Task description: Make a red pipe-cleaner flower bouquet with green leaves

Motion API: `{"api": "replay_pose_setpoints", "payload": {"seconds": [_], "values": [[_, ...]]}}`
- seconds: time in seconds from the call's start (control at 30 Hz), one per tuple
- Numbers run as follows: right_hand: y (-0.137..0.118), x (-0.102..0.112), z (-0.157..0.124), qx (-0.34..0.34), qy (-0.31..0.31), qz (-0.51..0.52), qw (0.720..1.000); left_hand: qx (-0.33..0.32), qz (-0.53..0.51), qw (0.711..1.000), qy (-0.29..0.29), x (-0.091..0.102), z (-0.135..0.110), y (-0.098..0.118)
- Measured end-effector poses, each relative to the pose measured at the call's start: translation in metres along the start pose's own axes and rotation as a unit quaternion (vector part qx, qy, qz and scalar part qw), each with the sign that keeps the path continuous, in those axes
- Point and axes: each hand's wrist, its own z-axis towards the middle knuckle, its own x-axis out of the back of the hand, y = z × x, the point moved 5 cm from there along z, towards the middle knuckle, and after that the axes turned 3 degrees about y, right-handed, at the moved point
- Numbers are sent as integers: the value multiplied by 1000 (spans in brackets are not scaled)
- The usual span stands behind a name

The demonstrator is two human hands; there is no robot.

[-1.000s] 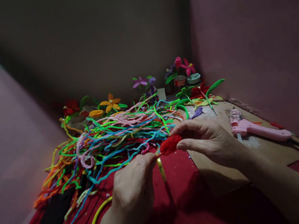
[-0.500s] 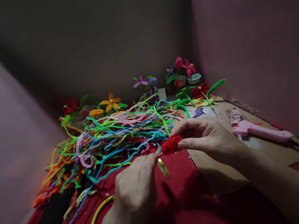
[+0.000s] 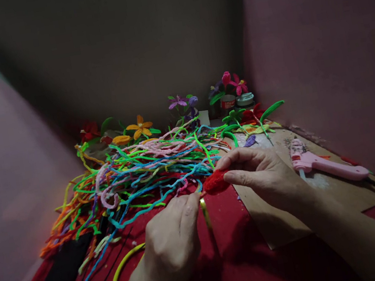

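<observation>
A red fuzzy pipe-cleaner bud (image 3: pixel 215 182) lies sideways between my two hands, above the red cloth. My right hand (image 3: pixel 259 171) grips it between thumb and fingers from the right. At its left end, my left hand (image 3: pixel 174 231) pinches the thin stem; the fingertips partly hide that end. Just below the pinch hangs a shiny gold tape (image 3: pixel 205 213), seen nearly edge-on; how it is fastened I cannot make out. Beside my left wrist lies a yellow curved loop (image 3: pixel 118 274) on the cloth, partly covered by the arm.
Multicoloured pipe cleaners (image 3: pixel 152 165) form a heap at left centre. A pink glue gun (image 3: pixel 332 166) with a black cord rests on the cardboard (image 3: pixel 347 190) at right. Finished flowers (image 3: pixel 140 127) and a lidded jar (image 3: pixel 244 99) stand along the back wall.
The gold tape has turned from a visible ring to a thin, near edge-on strip. Both hands keep their grip on the bud, almost in place. The view has shifted slightly.
</observation>
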Motion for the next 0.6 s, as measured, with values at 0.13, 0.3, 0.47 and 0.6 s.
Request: {"api": "replay_pose_setpoints", "payload": {"seconds": [0.13, 0.3, 0.47, 0.6], "values": [[0, -1, 0, 1, -10, 11, 1000, 2, -10, 1000, -6, 2, 0, 2], [-2, 0, 1, 17, 1, -10, 1000, 4, -13, 1000, -13, 2, -1, 3], [-3, -1, 1, 4, -10, -28, 1000, 9, -21, 1000, -14, 2, 0, 2], [-5, -2, 0, 3, -17, -59, 998, 0, -35, 999, -3, 4, 0, 4]]}}
